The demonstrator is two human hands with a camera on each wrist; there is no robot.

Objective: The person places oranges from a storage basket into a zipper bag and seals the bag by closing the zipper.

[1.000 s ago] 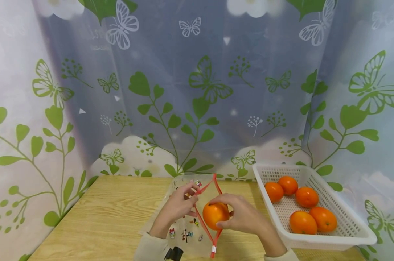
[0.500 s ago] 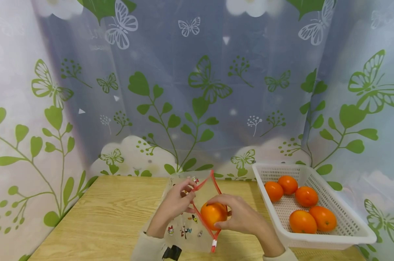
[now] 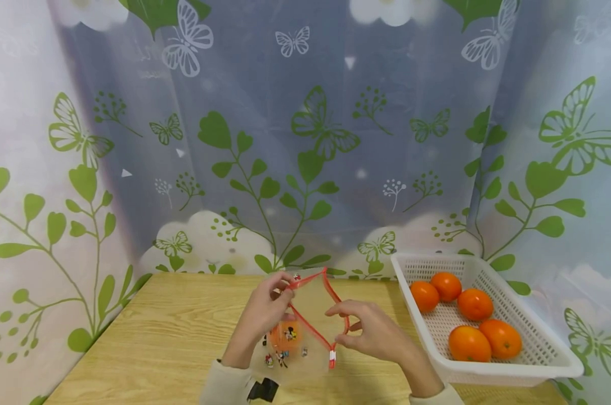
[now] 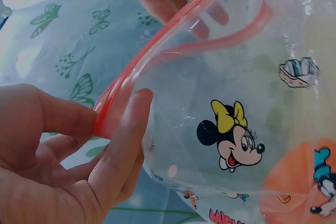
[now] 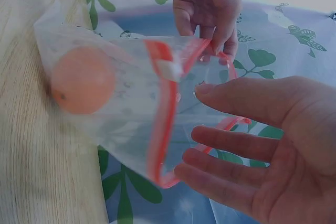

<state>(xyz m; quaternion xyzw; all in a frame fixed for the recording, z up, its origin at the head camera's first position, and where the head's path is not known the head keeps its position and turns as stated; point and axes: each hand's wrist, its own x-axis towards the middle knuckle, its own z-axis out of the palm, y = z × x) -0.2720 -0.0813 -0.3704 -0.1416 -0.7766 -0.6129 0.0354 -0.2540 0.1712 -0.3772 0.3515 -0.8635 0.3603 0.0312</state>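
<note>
A clear zip bag (image 3: 305,368) with cartoon prints and a red rim gapes over the table. My left hand (image 3: 265,304) pinches that rim between thumb and fingers, as the left wrist view also shows. Inside the bag, toward its bottom, lies an orange (image 5: 84,80), seen through the plastic. At the bag's mouth is my right hand (image 3: 368,332), fingers spread and holding nothing; whether a fingertip touches the rim I cannot tell. A white slider (image 3: 332,355) sits at the near end of the red zip.
A white perforated basket (image 3: 513,368) with several oranges (image 3: 476,305) stands to the right on the wooden table (image 3: 174,326). A printed curtain (image 3: 265,73) with green leaves and butterflies hangs behind and along both sides.
The orange has left my right hand and dropped into the bag, toward the lower left. My left hand has shifted slightly left with the rim, and the mouth stands wider.
</note>
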